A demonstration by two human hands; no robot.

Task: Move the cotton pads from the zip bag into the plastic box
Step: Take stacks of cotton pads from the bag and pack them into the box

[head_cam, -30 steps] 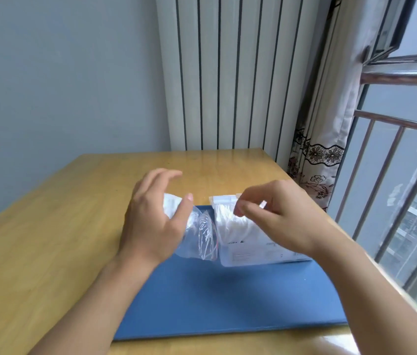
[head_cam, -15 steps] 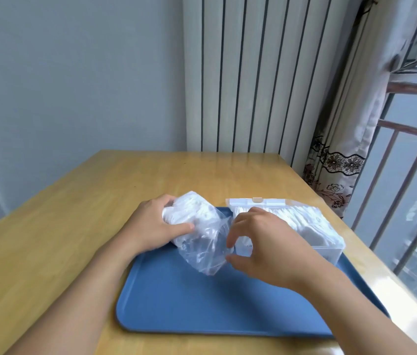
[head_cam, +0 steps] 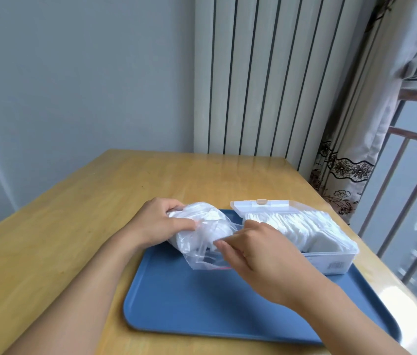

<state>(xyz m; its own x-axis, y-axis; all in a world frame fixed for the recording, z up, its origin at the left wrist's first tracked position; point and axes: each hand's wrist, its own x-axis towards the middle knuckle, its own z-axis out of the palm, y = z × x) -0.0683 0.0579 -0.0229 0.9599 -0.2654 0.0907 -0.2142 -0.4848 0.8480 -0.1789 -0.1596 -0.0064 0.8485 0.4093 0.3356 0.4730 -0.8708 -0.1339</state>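
I'm gripping the zip bag (head_cam: 202, 235) with my left hand (head_cam: 157, 221), fingers curled over its far end and thumb pressing along the near side. The bag is lying on its side at the far-left corner of the blue tray (head_cam: 228, 303), directly between my two hands. Cotton pads (head_cam: 197, 216) are bunching in the end under my left fingers; the crumpled open end is pointing toward my right hand (head_cam: 258, 254). My right hand is pinching the loose plastic at that mouth, fingers curled in. The clear plastic box (head_cam: 330, 260) is sitting just past my right hand, touching it, on the tray's far-right part. Its lid (head_cam: 261, 204) is lying open behind it, and a row of white pads is standing on edge inside. The tray is resting on the wooden table (head_cam: 61, 239).
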